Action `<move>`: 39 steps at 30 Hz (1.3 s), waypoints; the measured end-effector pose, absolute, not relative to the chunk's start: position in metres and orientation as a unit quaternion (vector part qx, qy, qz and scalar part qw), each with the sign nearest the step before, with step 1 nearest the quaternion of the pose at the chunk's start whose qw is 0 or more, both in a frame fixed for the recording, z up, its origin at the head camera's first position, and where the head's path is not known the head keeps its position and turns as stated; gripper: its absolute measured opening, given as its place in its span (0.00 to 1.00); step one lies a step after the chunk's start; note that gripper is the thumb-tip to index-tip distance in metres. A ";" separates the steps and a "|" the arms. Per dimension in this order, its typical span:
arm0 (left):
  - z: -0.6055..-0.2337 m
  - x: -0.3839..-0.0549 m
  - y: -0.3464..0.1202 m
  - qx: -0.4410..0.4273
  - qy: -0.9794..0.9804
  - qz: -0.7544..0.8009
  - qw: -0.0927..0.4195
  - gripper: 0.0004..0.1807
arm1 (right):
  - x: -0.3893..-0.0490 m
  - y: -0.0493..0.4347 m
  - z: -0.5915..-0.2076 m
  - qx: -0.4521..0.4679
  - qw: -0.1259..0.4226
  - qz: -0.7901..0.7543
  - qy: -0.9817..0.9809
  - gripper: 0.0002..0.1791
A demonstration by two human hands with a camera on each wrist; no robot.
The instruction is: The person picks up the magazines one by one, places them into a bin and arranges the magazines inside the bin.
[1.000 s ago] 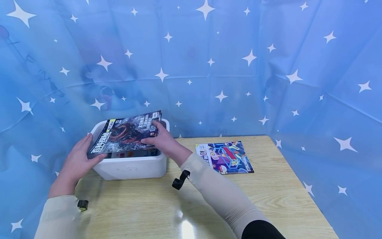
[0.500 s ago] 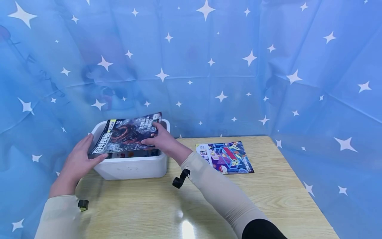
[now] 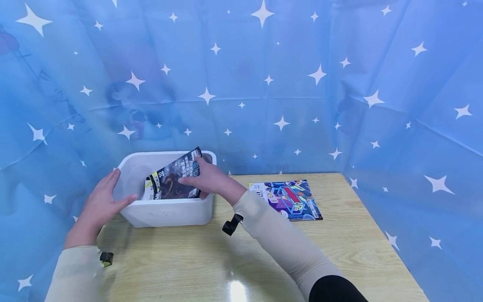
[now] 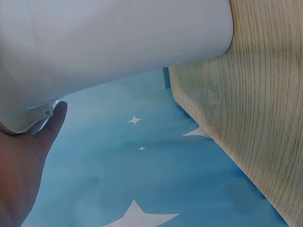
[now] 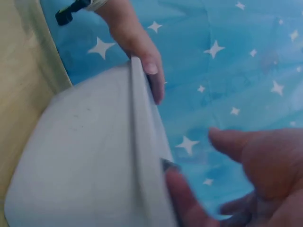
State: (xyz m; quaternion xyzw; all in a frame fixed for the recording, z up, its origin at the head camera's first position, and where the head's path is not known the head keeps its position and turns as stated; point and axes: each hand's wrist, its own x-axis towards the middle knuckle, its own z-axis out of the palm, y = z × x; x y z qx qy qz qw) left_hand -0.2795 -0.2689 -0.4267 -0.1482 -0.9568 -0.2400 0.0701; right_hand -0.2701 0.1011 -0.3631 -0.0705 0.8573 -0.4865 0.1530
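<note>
A white plastic bin point(image 3: 166, 213) stands at the left of the table. My left hand point(image 3: 102, 201) holds its left end, thumb over the front rim and fingers along the side; in the left wrist view this hand point(image 4: 21, 165) curls at the rim. A dark magazine point(image 3: 175, 180) slopes down into the bin, its upper right corner above the back rim. My right hand point(image 3: 211, 178) pinches its right end, thumb on the cover. In the right wrist view the right hand point(image 5: 265, 175) is blurred beside the bin's rim. A white-and-yellow printed cover point(image 3: 148, 191) shows under the magazine's left edge.
A colourful magazine point(image 3: 288, 200) lies flat on the wooden table point(image 3: 339, 243), right of the bin. A blue curtain point(image 3: 241, 84) with white stars hangs behind the table and at both sides.
The left end of the dark magazine has dropped down into the bin and shifted right, so the bin's inside left now shows. The left hand has stayed on the rim.
</note>
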 end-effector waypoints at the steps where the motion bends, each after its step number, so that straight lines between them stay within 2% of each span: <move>1: -0.427 -0.279 -0.269 -0.150 -0.956 -0.241 0.072 0.63 | -0.269 0.103 -0.360 -0.070 0.144 -0.466 0.870 0.58; 10: -0.425 -0.278 -0.266 -0.147 -0.956 -0.241 0.075 0.62 | -0.268 0.130 -0.352 -0.085 0.121 -0.451 0.880 0.39; 22: -0.427 -0.281 -0.267 -0.145 -0.957 -0.243 0.071 0.63 | -0.268 0.204 -0.382 -0.080 0.088 -0.515 0.849 0.22; 32: -0.427 -0.282 -0.268 -0.145 -0.957 -0.242 0.072 0.63 | -0.239 0.280 -0.444 -0.011 0.040 -0.439 0.897 0.18; 39: -0.426 -0.281 -0.266 -0.145 -0.956 -0.247 0.072 0.63 | -0.221 0.336 -0.493 0.046 0.009 -0.390 0.920 0.24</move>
